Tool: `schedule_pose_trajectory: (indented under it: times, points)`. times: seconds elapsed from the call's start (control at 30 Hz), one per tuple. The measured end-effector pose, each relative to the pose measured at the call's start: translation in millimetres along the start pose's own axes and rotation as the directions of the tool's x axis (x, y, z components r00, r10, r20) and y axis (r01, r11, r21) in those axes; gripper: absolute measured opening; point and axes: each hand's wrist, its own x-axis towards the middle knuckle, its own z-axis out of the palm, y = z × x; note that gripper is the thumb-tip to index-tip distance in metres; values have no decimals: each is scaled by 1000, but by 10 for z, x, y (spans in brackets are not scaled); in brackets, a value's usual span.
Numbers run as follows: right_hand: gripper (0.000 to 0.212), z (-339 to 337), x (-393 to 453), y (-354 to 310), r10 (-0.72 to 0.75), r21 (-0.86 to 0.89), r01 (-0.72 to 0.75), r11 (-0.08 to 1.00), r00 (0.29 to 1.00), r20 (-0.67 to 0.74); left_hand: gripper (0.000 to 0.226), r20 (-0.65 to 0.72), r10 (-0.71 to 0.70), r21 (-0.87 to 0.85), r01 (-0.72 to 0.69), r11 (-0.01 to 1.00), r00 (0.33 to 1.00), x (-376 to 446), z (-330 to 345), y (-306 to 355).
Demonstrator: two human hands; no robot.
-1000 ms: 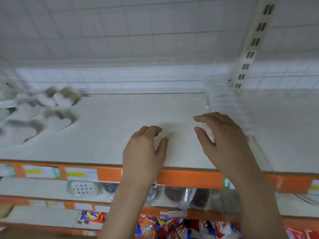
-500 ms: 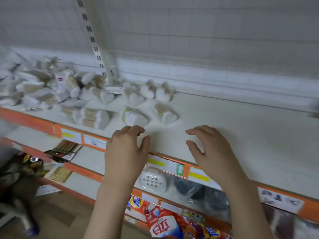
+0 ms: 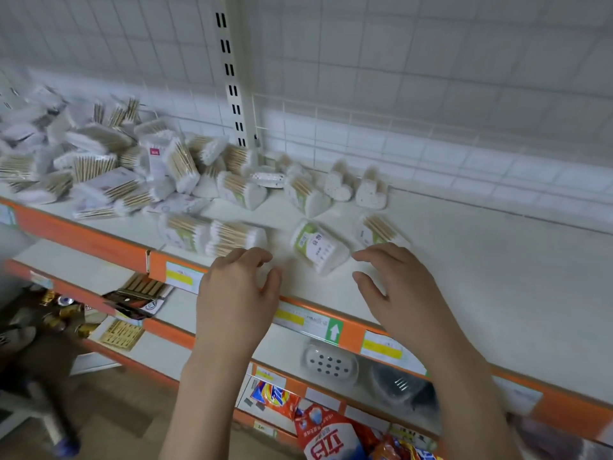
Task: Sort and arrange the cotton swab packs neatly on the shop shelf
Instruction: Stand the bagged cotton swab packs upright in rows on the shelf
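A person's two bare hands are hovering over the front edge of a white shop shelf (image 3: 481, 260) with an orange price rail. The left hand (image 3: 237, 293) is sitting at about 6 o'clock in the view, fingers loosely curled and holding nothing, its fingertips just beside a pack of wooden-stick cotton swabs (image 3: 232, 237). The right hand (image 3: 398, 293) is lying toward 5 o'clock, fingers spread wide and relaxed, also holding nothing.

Between the two hands, at the centre of the view, a heart-shaped pack with a green and white label (image 3: 318, 245) is lying on its side on the shelf. Another labelled pack (image 3: 378, 230) is lying just beyond the right hand's fingertips; whether the fingers are touching it is hard to tell.

Toward 10 o'clock a large jumbled pile of swab packs (image 3: 99, 167) is spreading across the shelf, blurred at its far left. At about 12 o'clock two heart-shaped packs (image 3: 355, 185) are standing upright side by side near the wire back guard. A slotted upright post (image 3: 230, 71) is rising at 12 o'clock.

On the shelf below, at 5 o'clock, a white perforated soap dish (image 3: 328, 363) is showing. Bright detergent bags (image 3: 326, 433) are showing at 6 o'clock.
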Motion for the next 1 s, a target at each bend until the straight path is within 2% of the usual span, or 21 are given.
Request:
schedule_pose_trajectory:
  times: [0.27, 0.53, 0.8, 0.9, 1.0]
  points:
    - [28, -26, 357, 76, -35, 38, 37, 999, 998, -51, 26, -20, 30, 47, -29, 998, 999, 370, 24, 120]
    - [27, 17, 639, 97, -63, 27, 65, 997, 996, -65, 26, -50, 46, 17, -45, 999, 998, 544, 63, 73]
    - [28, 276, 1025, -235, -60, 24, 61, 998, 998, -31, 20, -125, 86, -56, -94, 994, 988, 958, -178, -416]
    - [29, 434, 1185, -411, -44, 9, 44, 999, 998, -42, 18, -108, 122, -46, -128, 991, 987, 1170, -300, -719]
    - [29, 605, 1352, -570, -27, -21, 26, 999, 998, -50, 27, -60, 209, -23, -211, 977, 976, 1388, -419, -1007]
